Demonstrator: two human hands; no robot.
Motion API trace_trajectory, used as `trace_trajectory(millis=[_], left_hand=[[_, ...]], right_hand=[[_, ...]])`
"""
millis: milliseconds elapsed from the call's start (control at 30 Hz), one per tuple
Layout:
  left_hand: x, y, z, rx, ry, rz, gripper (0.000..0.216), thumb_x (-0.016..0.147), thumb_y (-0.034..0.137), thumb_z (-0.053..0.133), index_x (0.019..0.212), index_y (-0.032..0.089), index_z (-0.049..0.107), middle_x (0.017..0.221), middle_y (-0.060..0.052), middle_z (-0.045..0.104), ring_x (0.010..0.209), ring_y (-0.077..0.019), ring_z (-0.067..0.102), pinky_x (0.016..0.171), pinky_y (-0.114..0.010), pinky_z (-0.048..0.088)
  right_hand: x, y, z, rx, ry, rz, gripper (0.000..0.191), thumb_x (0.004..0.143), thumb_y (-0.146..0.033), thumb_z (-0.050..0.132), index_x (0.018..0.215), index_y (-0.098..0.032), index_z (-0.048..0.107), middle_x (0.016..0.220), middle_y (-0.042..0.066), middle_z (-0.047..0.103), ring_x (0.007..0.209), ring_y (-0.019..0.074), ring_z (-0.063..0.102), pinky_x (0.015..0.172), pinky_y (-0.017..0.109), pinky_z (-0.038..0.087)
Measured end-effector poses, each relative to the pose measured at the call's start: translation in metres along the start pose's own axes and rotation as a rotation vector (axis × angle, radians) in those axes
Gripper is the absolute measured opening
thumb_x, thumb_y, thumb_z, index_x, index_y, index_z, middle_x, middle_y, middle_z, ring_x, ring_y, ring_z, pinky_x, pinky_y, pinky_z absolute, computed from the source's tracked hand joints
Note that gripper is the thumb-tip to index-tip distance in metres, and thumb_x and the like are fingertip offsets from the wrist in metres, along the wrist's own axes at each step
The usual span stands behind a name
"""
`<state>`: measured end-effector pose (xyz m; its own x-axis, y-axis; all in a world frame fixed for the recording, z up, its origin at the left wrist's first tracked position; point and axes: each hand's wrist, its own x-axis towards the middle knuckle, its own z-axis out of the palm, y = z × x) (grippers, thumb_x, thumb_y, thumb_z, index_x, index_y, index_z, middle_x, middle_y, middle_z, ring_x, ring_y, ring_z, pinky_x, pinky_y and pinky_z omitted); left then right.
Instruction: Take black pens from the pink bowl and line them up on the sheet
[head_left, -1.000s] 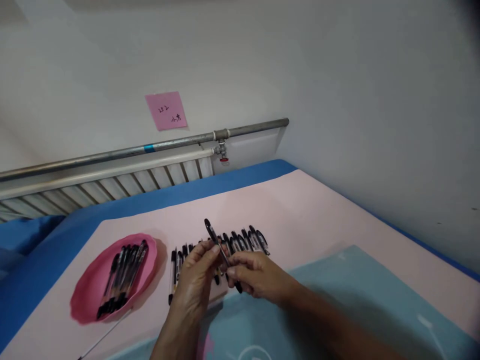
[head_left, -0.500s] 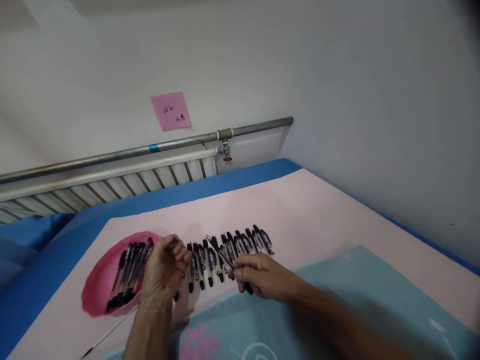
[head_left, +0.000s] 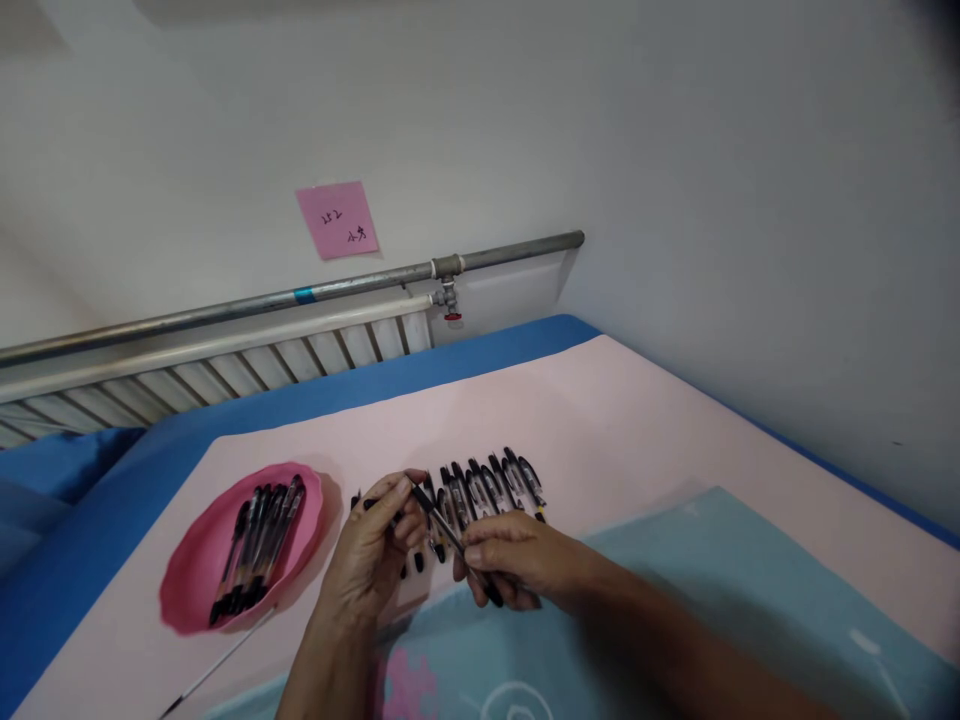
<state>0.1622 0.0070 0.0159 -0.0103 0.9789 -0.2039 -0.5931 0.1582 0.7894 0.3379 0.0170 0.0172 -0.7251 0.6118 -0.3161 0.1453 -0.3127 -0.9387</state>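
My right hand [head_left: 502,555] grips a pen [head_left: 450,535] between thumb and fingers, slanted with its front end up and to the left. My left hand [head_left: 375,550] is closed, its thumb and fingertips right at the front end of that pen. A small dark piece shows among the left fingers, too hidden to make out. Behind both hands, a row of capped black pens [head_left: 491,485] lies side by side on the pink surface, its left part partly covered by my left hand. More pens [head_left: 255,550] lie bunched in a pink scalloped dish [head_left: 184,590] on the left.
A thin white stick with a dark end [head_left: 217,665], like a pen refill, lies in front of the dish. A light-blue cloth [head_left: 637,580] covers the near side of the pink surface [head_left: 585,400]. A radiator [head_left: 300,360] and pipe [head_left: 360,283] run along the wall.
My left hand has moved right, away from the dish, to the pen's front end. My right hand still holds the pen in nearly the same place.
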Motion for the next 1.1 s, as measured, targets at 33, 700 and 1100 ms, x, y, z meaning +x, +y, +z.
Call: trace_trajectory(millis=[33, 700, 1100], left_hand=[[0.0002, -0.0004, -0.0002, 0.004, 0.004, 0.01, 0.019, 0.069, 0.023, 0.067, 0.082, 0.01, 0.064, 0.05, 0.007, 0.037, 0.042, -0.0011, 0.031, 0.041, -0.016, 0.026], [-0.0014, 0.0022, -0.0018, 0.07, 0.03, 0.071, 0.023, 0.068, 0.024, 0.068, 0.087, 0.011, 0.064, 0.053, 0.004, 0.047, 0.045, -0.0032, 0.04, 0.042, -0.015, 0.031], [-0.0024, 0.0032, 0.001, 0.076, 0.052, 0.082, 0.024, 0.066, 0.025, 0.069, 0.086, 0.012, 0.064, 0.052, 0.004, 0.047, 0.045, -0.0041, 0.041, 0.042, -0.016, 0.032]], right_hand=[[0.0004, 0.0009, -0.0002, -0.012, 0.019, -0.003, 0.011, 0.073, -0.023, 0.047, 0.071, -0.015, 0.054, 0.06, -0.002, 0.056, 0.037, 0.0037, 0.036, 0.035, 0.017, 0.025], [0.0029, 0.0042, 0.0066, 0.346, 0.029, 0.021, 0.029, 0.077, -0.042, 0.047, 0.083, -0.014, 0.053, 0.06, 0.0, 0.059, 0.04, 0.0073, 0.047, 0.038, 0.019, 0.03], [0.0024, 0.0011, 0.0092, 0.351, 0.043, 0.079, 0.028, 0.077, -0.042, 0.046, 0.079, -0.015, 0.053, 0.055, -0.003, 0.053, 0.038, 0.0056, 0.041, 0.035, 0.018, 0.027]])
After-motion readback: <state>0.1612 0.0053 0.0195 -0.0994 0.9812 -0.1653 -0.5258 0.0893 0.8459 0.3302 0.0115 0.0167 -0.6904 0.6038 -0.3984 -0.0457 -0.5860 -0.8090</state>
